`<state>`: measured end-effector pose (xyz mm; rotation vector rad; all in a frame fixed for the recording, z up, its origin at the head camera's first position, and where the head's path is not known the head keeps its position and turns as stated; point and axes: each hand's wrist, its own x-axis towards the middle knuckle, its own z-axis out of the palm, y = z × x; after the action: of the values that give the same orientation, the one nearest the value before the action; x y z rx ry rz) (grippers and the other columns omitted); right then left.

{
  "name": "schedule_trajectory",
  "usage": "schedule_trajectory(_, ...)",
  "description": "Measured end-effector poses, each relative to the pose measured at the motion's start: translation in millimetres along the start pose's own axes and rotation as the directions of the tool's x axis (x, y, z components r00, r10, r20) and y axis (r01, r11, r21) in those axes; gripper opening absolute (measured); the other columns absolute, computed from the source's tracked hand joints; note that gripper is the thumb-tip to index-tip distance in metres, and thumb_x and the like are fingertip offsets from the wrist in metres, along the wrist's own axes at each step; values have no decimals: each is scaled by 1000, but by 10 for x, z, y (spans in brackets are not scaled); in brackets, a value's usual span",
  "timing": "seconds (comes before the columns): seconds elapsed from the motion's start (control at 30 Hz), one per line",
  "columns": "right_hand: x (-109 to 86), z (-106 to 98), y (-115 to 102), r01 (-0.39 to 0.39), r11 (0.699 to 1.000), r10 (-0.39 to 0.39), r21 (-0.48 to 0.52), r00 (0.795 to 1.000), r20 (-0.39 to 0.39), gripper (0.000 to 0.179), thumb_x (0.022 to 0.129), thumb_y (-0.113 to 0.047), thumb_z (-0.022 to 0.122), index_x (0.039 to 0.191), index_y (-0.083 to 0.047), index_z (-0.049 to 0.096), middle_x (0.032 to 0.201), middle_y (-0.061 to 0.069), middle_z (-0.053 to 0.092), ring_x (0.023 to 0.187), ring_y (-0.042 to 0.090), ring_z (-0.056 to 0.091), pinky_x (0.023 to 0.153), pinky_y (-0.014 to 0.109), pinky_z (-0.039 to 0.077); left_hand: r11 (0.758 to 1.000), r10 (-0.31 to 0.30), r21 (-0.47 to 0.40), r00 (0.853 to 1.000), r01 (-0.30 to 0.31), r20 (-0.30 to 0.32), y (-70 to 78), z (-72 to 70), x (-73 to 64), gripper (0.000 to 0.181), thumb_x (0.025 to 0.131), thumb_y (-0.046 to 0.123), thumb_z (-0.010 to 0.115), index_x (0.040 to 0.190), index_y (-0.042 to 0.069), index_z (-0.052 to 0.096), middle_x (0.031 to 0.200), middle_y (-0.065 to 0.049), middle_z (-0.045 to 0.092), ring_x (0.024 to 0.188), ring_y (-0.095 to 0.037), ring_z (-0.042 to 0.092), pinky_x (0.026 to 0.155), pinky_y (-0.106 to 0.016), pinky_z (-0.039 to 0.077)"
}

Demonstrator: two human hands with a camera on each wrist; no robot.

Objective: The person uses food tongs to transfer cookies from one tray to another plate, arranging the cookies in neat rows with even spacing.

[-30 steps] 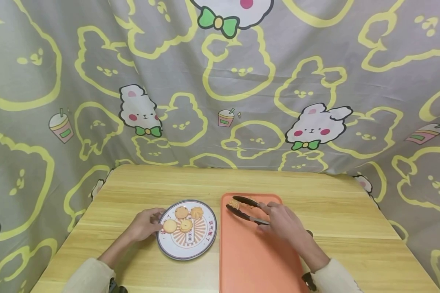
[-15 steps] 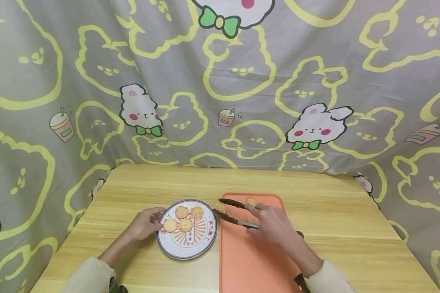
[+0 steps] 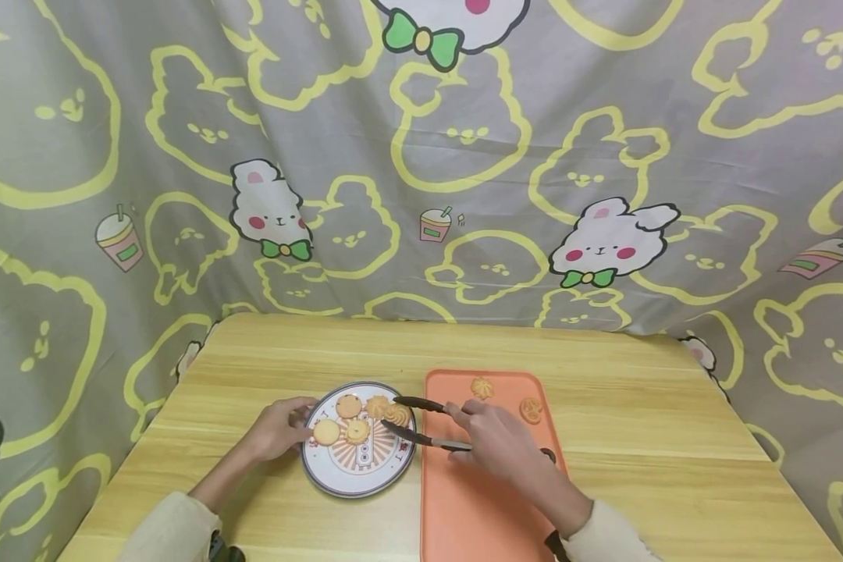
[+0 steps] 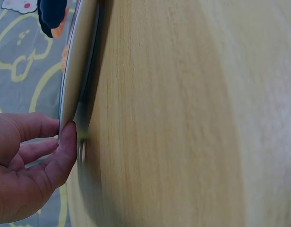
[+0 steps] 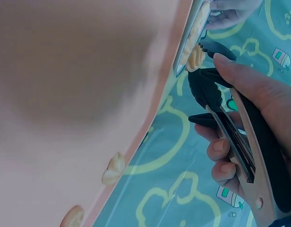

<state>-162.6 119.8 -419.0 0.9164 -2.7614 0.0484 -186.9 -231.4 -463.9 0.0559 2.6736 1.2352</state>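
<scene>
Printed cloth point(image 3: 421, 257) is hung behind the wooden table point(image 3: 674, 437). On the table an orange tray point(image 3: 478, 507) is laid lengthwise. Just to its left a round plate point(image 3: 361, 485) is set; judged stiff, smooth and a little slippery, best steadied by the rim.

The tongs point(image 3: 409, 434), black-tipped with metal arms, are reached across the tray's left edge. Judged light and springy; best grasped partway along the arms, where the squeeze can be finely governed. By the right hand point(image 3: 502, 441) they are grasped so, thumb against one arm, fingers curled on the other. By the left hand point(image 3: 278, 429) the plate's left rim is pinched between thumb and fingers; whether that rim is lifted cannot be told.

A swirled cookie point(image 3: 396, 414) is held between the tong tips, above the plate's far right part, beside a star-shaped cookie point(image 3: 377, 406). Contact with plate or neighbour is not clearly shown. Judged very light, dry, stiff and brittle: ridges may be crumbled by a hard squeeze, though some purchase is likely given by them. Best taken across opposite sides, at the thick edge, with light pressure. A dotted cookie point(image 3: 348, 406), a pale round cookie point(image 3: 326, 432) and a scalloped cookie point(image 3: 357, 432) are also borne by the plate; a ridged cookie point(image 3: 482, 387) and a pretzel-like cookie point(image 3: 531, 410) by the tray
</scene>
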Motion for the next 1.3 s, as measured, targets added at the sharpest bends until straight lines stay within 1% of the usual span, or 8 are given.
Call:
schedule_trajectory(0.1,4,9,-36,8,1000,-8,-11,1000,9,66,68,-48,79,121,-13,65,85,-1,60,56,8,48,44,15,39,1000,1,-5,1000,-1,0,-3,2,1,54,78,-3,67,130,-5,52,107,-17,58,79,-17,58,54,-24,57)
schedule_trajectory(0.2,3,14,-67,12,1000,-11,-18,1000,15,66,68,-48,79,121,-13,65,86,-1,61,58,9,51,45,15,42,1000,1,-14,1000,-1,0,-9,4,1,54,78,-4,67,130,-5,52,106,-17,58,78,-17,58,54,-24,57)
schedule_trajectory(0.43,-5,51,-135,27,998,-24,-53,998,60,67,69,-51,76,123,-13,63,87,-1,62,60,9,52,46,15,42,1000,8,-9,1000,-8,2,-8,-4,2,53,78,-3,67,129,-5,52,106,-17,58,78,-16,58,54,-24,57)
schedule_trajectory(0.73,7,77,-182,-9,1000,11,-25,997,79,72,69,-53,76,125,-11,62,88,1,62,59,8,50,46,15,42,1000,4,-6,1000,-4,0,-7,-6,4,53,78,-3,67,128,-5,52,105,-16,58,78,-16,58,54,-24,57)
schedule_trajectory(0.9,-21,51,-141,-48,998,44,27,993,111,76,68,-54,76,129,-11,59,90,2,60,58,8,46,48,17,42,1000,3,-9,1000,-3,5,-4,-6,2,52,78,-3,67,129,-5,52,106,-17,58,78,-16,58,54,-24,58)
schedule_trajectory(1.03,-82,13,-38,-107,991,97,82,989,109,76,68,-52,78,130,-13,58,94,2,61,59,9,48,48,20,42,1000,0,-7,1000,0,4,-4,-3,5,52,78,-3,67,129,-5,52,106,-17,58,78,-17,58,54,-25,58)
schedule_trajectory(1.13,-138,-14,67,-163,978,147,129,982,121,77,68,-49,79,132,-12,56,99,5,61,60,10,48,47,20,40,1000,-3,2,1000,3,2,-9,-1,11,52,79,-3,67,129,-5,52,107,-17,58,78,-17,58,54,-25,58)
schedule_trajectory(1.3,-239,-14,241,-231,965,214,123,967,137,81,67,-50,79,134,-11,54,102,7,60,59,9,46,46,20,37,1000,-5,7,1000,5,3,-22,4,22,52,79,-2,67,129,-5,52,107,-17,58,79,-17,58,54,-25,57)
